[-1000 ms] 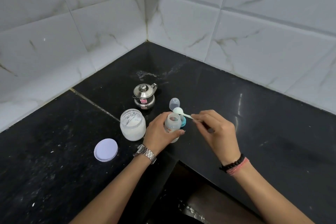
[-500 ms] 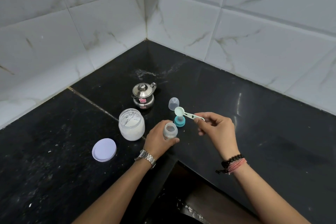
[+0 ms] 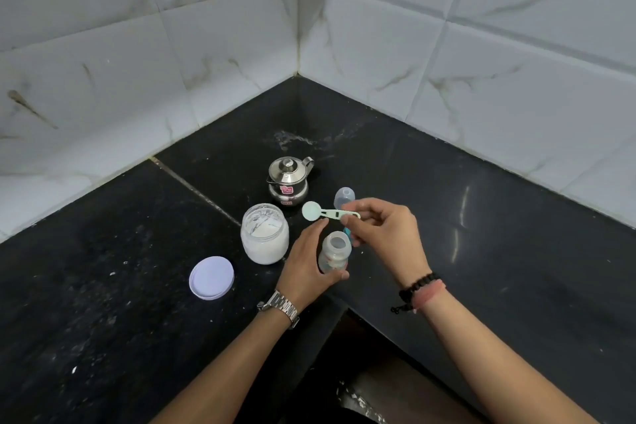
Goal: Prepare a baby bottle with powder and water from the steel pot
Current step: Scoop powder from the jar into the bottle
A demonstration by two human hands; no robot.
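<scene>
White tiled walls meet over a black tabletop [image 3: 481, 251], and the action sits right at the corner. Left hand [image 3: 306, 265] wraps the open bottle [image 3: 334, 251], standing upright at the tabletop's front edge. Right hand [image 3: 382, 234] pinches the scoop [image 3: 327, 212] by its handle, and look: a second ago its bowl was over the bottle mouth, now it has swung left toward the open jar [image 3: 264, 237]. The bowl looks empty, so that's probably one measure in, another coming. Pot [image 3: 288, 181] waits behind, lid on; water not yet poured.
</scene>
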